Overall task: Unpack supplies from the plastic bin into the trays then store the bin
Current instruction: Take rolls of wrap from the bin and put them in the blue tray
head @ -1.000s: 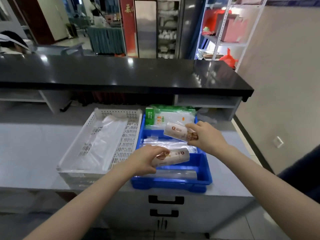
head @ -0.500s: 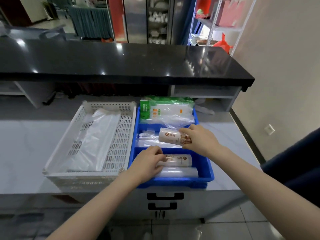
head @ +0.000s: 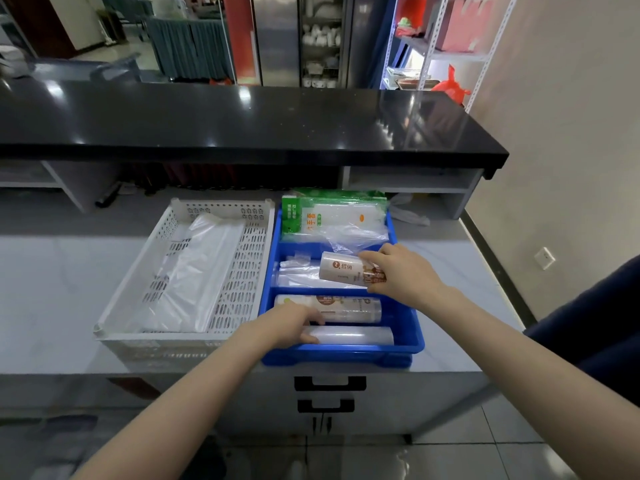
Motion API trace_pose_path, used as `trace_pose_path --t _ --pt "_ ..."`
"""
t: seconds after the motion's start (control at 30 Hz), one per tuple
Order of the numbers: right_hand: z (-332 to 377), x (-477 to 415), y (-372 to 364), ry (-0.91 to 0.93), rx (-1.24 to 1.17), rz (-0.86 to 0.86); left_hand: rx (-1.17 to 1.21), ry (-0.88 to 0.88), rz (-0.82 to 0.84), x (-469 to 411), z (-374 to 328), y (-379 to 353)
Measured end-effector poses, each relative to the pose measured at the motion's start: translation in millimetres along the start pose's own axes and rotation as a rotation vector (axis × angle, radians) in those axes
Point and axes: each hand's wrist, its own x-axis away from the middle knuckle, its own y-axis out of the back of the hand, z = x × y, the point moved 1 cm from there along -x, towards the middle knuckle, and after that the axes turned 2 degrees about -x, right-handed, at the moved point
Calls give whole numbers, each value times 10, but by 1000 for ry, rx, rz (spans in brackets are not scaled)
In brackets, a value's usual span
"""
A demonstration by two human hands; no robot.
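Observation:
A blue divided tray [head: 346,351] stands on the grey worktop beside a white perforated bin [head: 221,204] that holds clear plastic bags [head: 197,271]. My right hand [head: 401,271] grips one end of a printed paper-cup sleeve [head: 341,270] just above the tray's middle compartment, over flat clear bags [head: 298,275]. In the front compartment lie another printed cup sleeve [head: 346,306] and a clear sleeve [head: 356,336]. My left hand [head: 287,323] rests on their left ends, fingertips touching both. A green-and-white pack [head: 311,216] fills the back compartment.
A black raised counter [head: 242,123] overhangs the back of the worktop [head: 52,271]. Two black drawer handles [head: 329,382] sit below the tray. A wall [head: 554,133] runs along the right, with metal shelving [head: 450,46] behind the counter.
My left hand brought its cup sleeve down into the front compartment, where it now lies. My right hand lowered its sleeve toward the middle compartment.

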Motion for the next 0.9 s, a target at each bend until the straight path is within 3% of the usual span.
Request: trace_pose_path --t 0.13,0.37,0.5,0.9 --pt "-28 57 60 4 -2 -7 -44 -34 -65 24 30 -17" --pt "-94 144 190 15 -9 -15 -258 -215 -541 383 59 50" --pt "-103 203 183 30 1 21 -282 -229 -726 648 140 174" --pt "298 151 66 114 -51 111 -279 26 -823 1235 696 505"
